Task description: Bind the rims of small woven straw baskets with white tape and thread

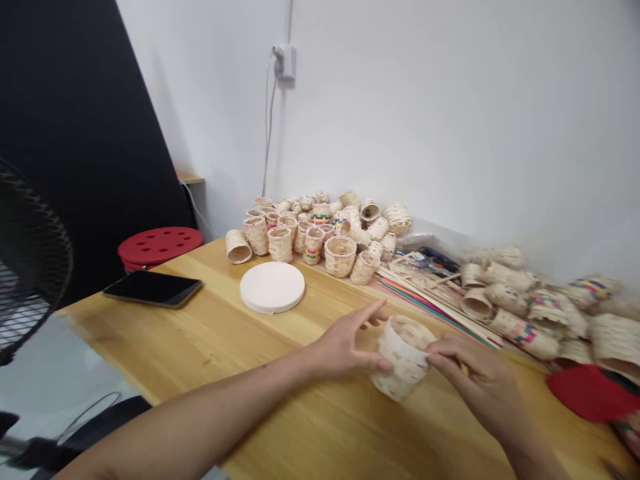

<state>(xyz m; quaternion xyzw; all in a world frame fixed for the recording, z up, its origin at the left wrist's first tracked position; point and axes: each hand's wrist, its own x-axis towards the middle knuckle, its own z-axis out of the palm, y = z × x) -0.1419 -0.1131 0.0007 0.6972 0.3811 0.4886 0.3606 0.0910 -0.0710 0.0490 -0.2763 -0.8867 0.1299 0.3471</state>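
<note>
One basket (404, 379) we held: our left grip (340, 347) spread loosely around its side, our right grip (477, 373) pinched its band (407, 351), presumably against slipping.

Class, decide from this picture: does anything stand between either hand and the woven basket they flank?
Nothing visible does. The left hand sits open at the left of the woven basket, with no object between; the right hand has its fingertips at the pale band along the rim.
</note>
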